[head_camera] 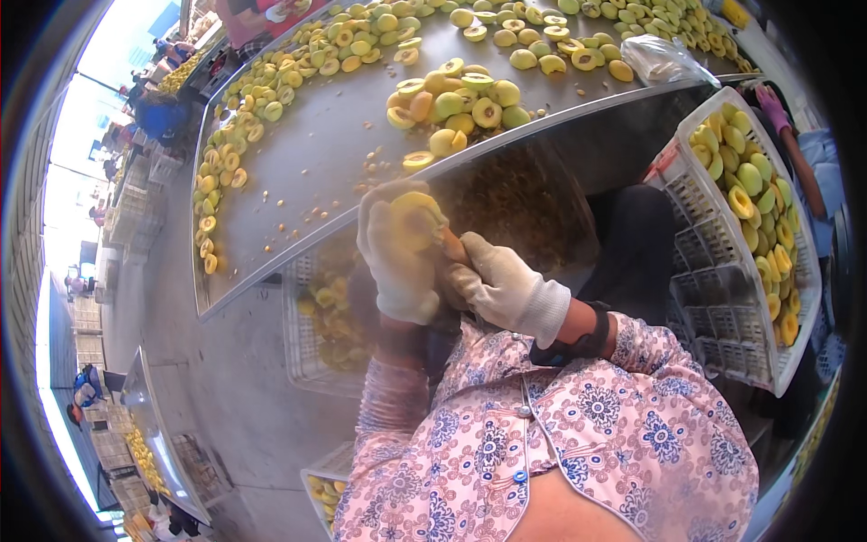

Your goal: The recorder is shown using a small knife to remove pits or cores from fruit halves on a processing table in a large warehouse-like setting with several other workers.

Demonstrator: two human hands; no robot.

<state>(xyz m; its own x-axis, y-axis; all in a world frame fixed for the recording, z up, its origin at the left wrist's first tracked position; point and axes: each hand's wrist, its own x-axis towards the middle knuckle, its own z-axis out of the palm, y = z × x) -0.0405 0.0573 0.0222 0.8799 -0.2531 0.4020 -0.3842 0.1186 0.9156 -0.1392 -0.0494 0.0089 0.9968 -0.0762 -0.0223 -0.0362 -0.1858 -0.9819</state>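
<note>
Held up over the near edge of a metal-topped table (298, 183), a cut yellow stone fruit (414, 220) rests in my gloved left hand (396, 261). My right hand (504, 288), in a whitish knit glove, grips a short tool with an orange-brown handle (455, 246). The tool's end is against the fruit and hard to make out behind the blurred lens area. Close beyond my hands, a pile of halved stone fruit (467, 101) sits at the table's edge. Below them is a dark, blurred container (515, 203) with small brownish pieces.
At right, a tilted white plastic crate (704, 278) holds halved fruit. Another fruit crate (298, 339) stands under the table at left. A clear plastic bag (667, 61) lies at the table edge. A co-worker's pink-gloved hand (772, 108) is at far right. Loose pits (315, 215) dot the tabletop.
</note>
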